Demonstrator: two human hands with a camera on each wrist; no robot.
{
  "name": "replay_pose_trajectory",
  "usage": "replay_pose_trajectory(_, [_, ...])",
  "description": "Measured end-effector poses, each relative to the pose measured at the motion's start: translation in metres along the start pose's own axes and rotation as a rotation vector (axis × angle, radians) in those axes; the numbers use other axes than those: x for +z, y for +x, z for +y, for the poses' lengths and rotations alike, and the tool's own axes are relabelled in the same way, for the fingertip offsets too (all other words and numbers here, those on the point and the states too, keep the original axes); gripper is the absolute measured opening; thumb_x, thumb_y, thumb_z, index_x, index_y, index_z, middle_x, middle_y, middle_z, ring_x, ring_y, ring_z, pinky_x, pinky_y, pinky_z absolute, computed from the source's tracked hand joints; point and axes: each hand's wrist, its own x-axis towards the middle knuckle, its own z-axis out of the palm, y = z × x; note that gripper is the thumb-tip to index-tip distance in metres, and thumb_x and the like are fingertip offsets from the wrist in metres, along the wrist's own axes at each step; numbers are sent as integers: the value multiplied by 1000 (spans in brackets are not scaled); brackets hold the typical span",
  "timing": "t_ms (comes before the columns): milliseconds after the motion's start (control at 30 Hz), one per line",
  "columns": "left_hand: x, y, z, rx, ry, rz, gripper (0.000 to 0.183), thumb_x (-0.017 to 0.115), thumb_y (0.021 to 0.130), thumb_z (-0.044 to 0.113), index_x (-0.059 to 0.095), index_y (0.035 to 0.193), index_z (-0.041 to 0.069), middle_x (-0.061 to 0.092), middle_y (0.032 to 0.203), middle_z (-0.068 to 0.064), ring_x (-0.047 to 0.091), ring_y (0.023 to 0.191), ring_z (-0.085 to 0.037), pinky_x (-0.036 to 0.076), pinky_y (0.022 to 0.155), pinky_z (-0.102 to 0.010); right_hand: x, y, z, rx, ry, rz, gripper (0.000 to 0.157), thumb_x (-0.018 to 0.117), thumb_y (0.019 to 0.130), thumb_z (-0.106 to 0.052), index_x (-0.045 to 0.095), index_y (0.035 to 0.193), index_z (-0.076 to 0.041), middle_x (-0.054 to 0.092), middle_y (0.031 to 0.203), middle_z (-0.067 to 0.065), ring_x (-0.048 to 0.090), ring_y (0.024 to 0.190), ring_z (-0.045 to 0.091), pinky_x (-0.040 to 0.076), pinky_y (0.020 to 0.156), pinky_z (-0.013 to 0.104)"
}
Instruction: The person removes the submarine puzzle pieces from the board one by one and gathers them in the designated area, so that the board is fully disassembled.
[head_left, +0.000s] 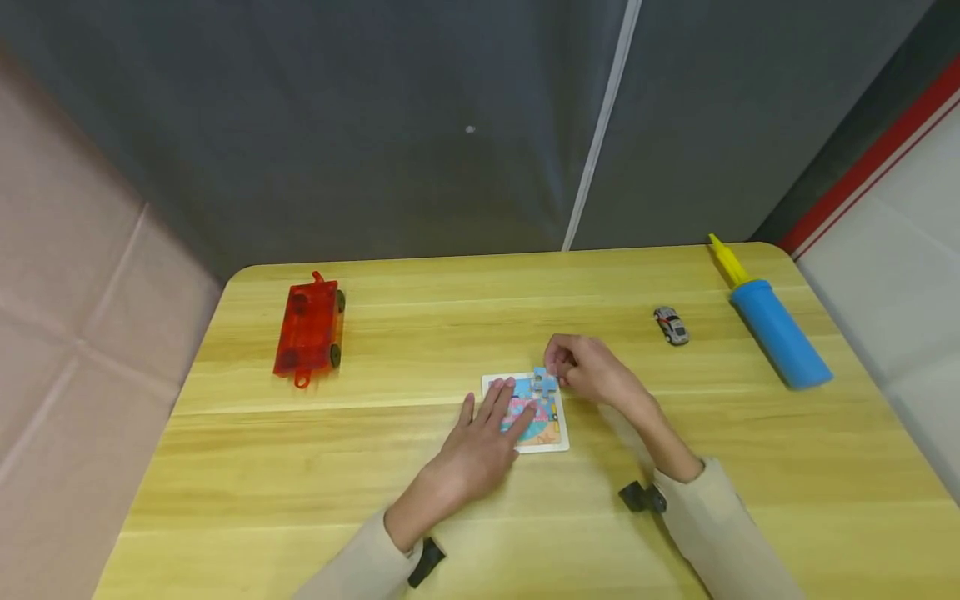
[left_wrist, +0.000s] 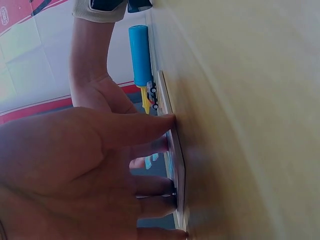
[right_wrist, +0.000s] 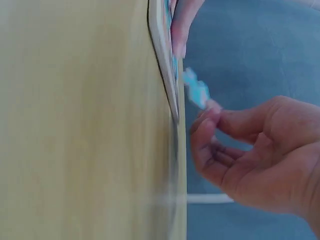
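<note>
A small jigsaw puzzle (head_left: 557, 435) in a white-edged tray lies on the table, its picture blue, pink and sandy. My left hand (head_left: 480, 450) rests on it with fingers spread, covering its left part. Between thumb and forefinger my right hand (head_left: 592, 369) pinches a light-blue puzzle piece (right_wrist: 198, 93). In the right wrist view that piece is held off the tray, tilted. From the head it appears over the tray's upper right corner. The left wrist view shows the left fingertips (left_wrist: 172, 122) touching the tray's edge and face.
A red toy cart (head_left: 306, 327) with dark wheels stands at the table's left. To the right are a small silver toy car (head_left: 671, 326) and a blue hand pump (head_left: 780, 333) with a yellow nozzle. A dark curtain hangs behind the table's far edge.
</note>
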Motion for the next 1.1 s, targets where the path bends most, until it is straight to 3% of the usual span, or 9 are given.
replay_pose_trajectory(133, [0, 0, -3, 11, 2, -12, 64, 61, 114, 25, 37, 173, 17, 17, 182, -23, 18, 171, -37, 27, 132, -64, -18, -6, 5, 52, 25, -6, 18, 58, 102, 12, 69, 98, -1, 68, 85, 11, 62, 73, 19, 49, 65, 27])
replay_pose_trajectory(367, [1, -2, -10, 53, -32, -1, 67, 63, 113, 25, 36, 173, 16, 16, 183, -22, 16, 171, -36, 23, 132, -66, -65, -31, 33, 153, 52, -131, 19, 51, 104, 14, 68, 102, 6, 67, 85, 11, 62, 76, 19, 56, 66, 30])
replay_pose_trajectory(533, [-1, -7, -11, 57, -70, 16, 66, 63, 113, 20, 36, 172, 11, 15, 182, -26, 17, 170, -40, 23, 132, -65, -85, -39, 50, 179, 1, -106, 12, 55, 105, 12, 67, 103, 8, 66, 86, 13, 62, 77, 21, 56, 67, 31])
replay_pose_trajectory(833, [3, -8, -12, 77, -62, 50, 68, 65, 112, 23, 36, 172, 9, 15, 181, -28, 16, 170, -43, 24, 131, -66, -86, -37, 61, 185, -103, -91, 9, 61, 104, 9, 66, 98, 4, 65, 81, 9, 61, 74, 21, 51, 65, 29])
replay_pose_trajectory(933, [15, -5, -16, 51, -65, 76, 70, 64, 112, 28, 34, 173, 9, 11, 181, -30, 11, 170, -44, 19, 132, -69, -84, -37, 61, 180, -139, -73, 12, 58, 103, 9, 65, 95, 3, 64, 78, 9, 59, 72, 21, 49, 64, 30])
replay_pose_trajectory(1033, [37, 2, -23, 10, -61, 116, 74, 64, 112, 34, 31, 174, 9, 7, 181, -31, 6, 170, -46, 15, 130, -74, -83, -38, 60, 188, -180, -42, 14, 55, 100, 11, 66, 95, 3, 64, 78, 10, 58, 70, 21, 48, 64, 33])
replay_pose_trajectory(1100, [38, 3, -21, -29, -61, 98, 77, 65, 111, 35, 31, 173, 4, 7, 181, -32, 7, 170, -47, 18, 127, -78, -82, -39, 58, 181, -220, -2, 15, 54, 98, 11, 66, 94, 2, 65, 80, 11, 57, 71, 22, 47, 66, 36])
